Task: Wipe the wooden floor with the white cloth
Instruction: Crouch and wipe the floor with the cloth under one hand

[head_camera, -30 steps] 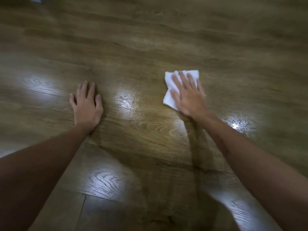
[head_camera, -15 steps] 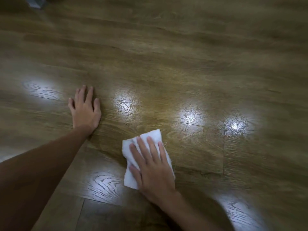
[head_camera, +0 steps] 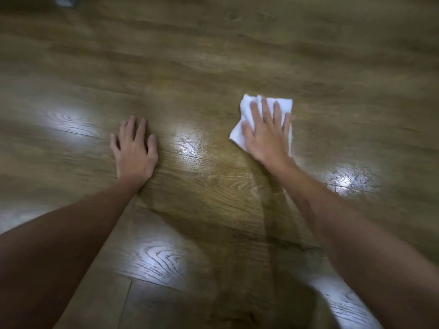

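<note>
The folded white cloth (head_camera: 247,108) lies flat on the brown wooden floor (head_camera: 213,67), right of centre. My right hand (head_camera: 267,134) presses down on it with straight, spread fingers and covers most of it; the cloth's far edge and left corner stick out. My left hand (head_camera: 135,150) rests palm down on the bare boards to the left, fingers straight, holding nothing. Both forearms reach in from the bottom of the view.
Glossy planks run across the whole view with bright light reflections (head_camera: 344,181). A small grey object (head_camera: 64,0) shows at the far top left edge. My shadow darkens the floor near the bottom centre.
My right hand slid the cloth from close in front of me out and to the right, back to about where it lay one second ago. The left hand stayed planted.
</note>
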